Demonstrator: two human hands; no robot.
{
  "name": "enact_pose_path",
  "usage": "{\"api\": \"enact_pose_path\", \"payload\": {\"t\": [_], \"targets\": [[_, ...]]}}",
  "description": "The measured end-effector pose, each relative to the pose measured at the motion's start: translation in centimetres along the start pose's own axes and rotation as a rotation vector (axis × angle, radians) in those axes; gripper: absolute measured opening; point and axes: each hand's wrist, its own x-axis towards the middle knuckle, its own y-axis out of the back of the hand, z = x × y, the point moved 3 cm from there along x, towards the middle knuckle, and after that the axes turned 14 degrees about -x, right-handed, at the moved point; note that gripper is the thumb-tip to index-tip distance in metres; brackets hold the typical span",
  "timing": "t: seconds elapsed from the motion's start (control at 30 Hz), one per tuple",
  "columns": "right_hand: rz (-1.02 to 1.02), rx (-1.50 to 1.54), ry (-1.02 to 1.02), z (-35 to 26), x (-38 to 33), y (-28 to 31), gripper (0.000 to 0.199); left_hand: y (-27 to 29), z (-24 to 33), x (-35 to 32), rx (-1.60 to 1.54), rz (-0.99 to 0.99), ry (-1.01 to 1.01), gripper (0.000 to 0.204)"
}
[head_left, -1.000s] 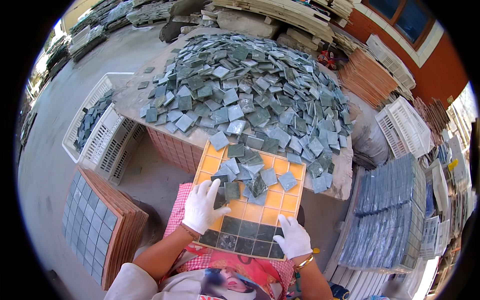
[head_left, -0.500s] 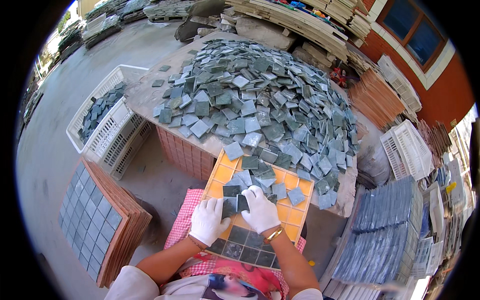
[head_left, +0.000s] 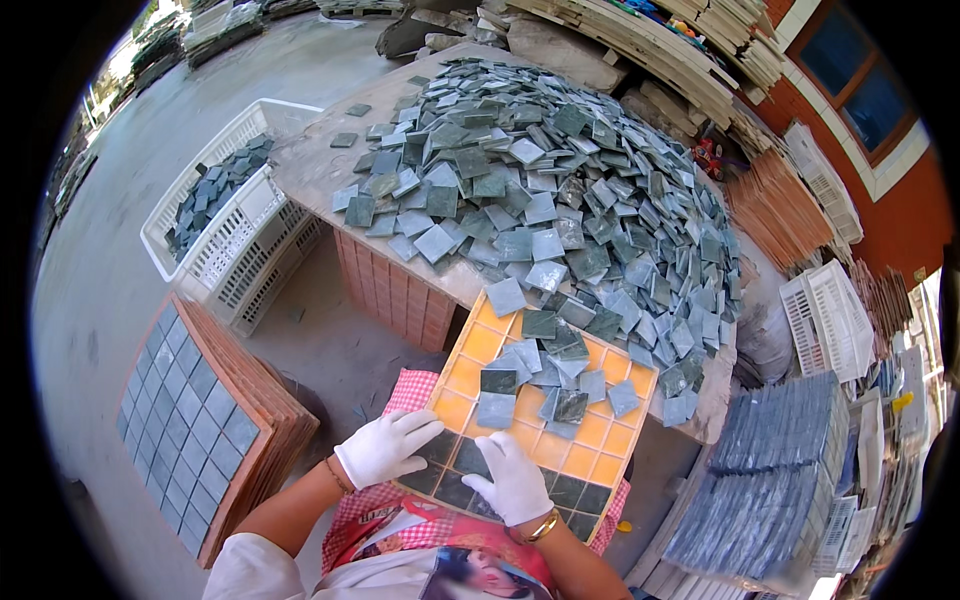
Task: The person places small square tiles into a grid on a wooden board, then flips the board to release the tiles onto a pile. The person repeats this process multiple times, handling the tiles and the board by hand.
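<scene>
My left hand [head_left: 390, 447] reaches over the left edge of the yellow tray [head_left: 580, 461], fingers stretched, thumb apart. My right hand [head_left: 512, 478] lies palm down over the dark tiles [head_left: 454, 490] in the near rows, thumb spread (neither of the 2 looks clamped on anything). Loose tiles [head_left: 496, 410] lie farther up the tray. Small dark lettering [head_left: 376, 517] marks my apron [head_left: 415, 524].

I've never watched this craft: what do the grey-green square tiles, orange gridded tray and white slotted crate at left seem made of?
Grey-green square tiles: probably stone, mostly matte, given their mottled, uneven tones.
Orange gridded tray: perhaps smooth plastic, by its even colour and pale ribs, though possibly painted wood.
White slotted crate: likely matte moulded plastic, from its regular openings.
</scene>
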Motion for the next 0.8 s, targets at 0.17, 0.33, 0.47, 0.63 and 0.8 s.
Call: {"api": "enact_pose_path", "payload": {"t": [0.17,0.33,0.47,0.63,0.8], "targets": [[0.061,-0.029,0.034,-0.4,-0.5,-1.2,0.053,-1.3,-0.9,0.1,-0.082,0.07,0.02,0.052],[0.088,0.046,0.009,-0.3,-0.2,-1.8,0.048,-1.4,-0.1,0.6,-0.052,0.036,0.096,0.048],[-0.114,0.35,-0.11,0.6,1.0,-0.9,0.041,-2.3,1.2,1.0,0.078,0.032,0.124,0.047],[0.315,-0.071,-0.09,1.9,2.4,1.9,0.05,0.6,0.5,1.1,-0.102,0.209,0.175,0.04],[0.148,-0.198,0.065,3.4,4.1,2.4,0.06,0.5,1.6,0.2,0.047,0.129,0.518,0.026]]}}
